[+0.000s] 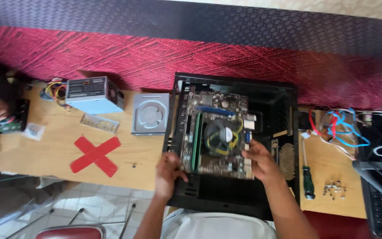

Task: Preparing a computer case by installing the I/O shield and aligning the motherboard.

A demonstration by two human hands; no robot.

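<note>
While both hands [169, 170] [259, 159] hold motherboard [215, 132], red cross [96, 155] leftward.

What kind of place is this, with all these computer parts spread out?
Probably a computer repair or assembly workbench. Both hands, left hand and right hand, grip a motherboard over an open black case; a power supply and screwdriver lie nearby.

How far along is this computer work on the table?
Out already: the power supply and disc drive lie beside the open black case. In hand: both hands, left and right, grip the circuit board inside it. Left: loose screws and a screwdriver wait nearby.
</note>
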